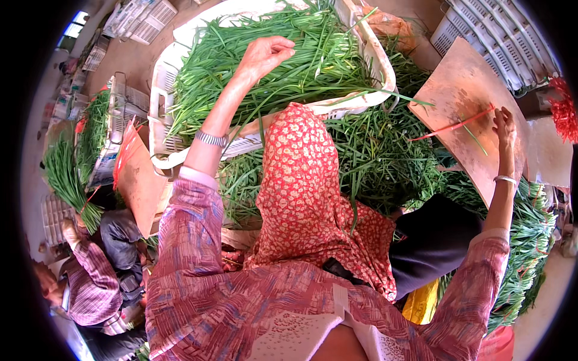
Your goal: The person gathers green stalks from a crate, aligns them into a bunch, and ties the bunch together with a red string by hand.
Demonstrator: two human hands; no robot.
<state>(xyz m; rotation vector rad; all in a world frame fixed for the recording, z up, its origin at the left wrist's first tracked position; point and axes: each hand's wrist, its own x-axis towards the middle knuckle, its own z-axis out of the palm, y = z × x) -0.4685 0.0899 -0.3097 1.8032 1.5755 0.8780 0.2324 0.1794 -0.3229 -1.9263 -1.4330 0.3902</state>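
Observation:
Above the heap of long green leafy stalks (283, 36) in a white plastic crate (385, 66), my left hand (268, 57) hangs with bent fingers. A small gap shows between its thumb and fingers, and I see nothing in it. My right hand (506, 126) is at the right edge of a brown board (457, 78), its fingertips at the end of a thin red strip (454, 124). That strip runs leftward across the board. One loose green stalk (474, 137) lies beside it. Red flowered cloth (301, 156) covers my knee against the crate's near side.
Loose greens (385, 156) pile up between crate and board. Tied bundles (524, 240) are stacked at the right. Stacked white crates (500, 42) stand far right, near a bunch of red strips (561, 108). On the left, another person (96, 283) holds a green bundle (72, 180).

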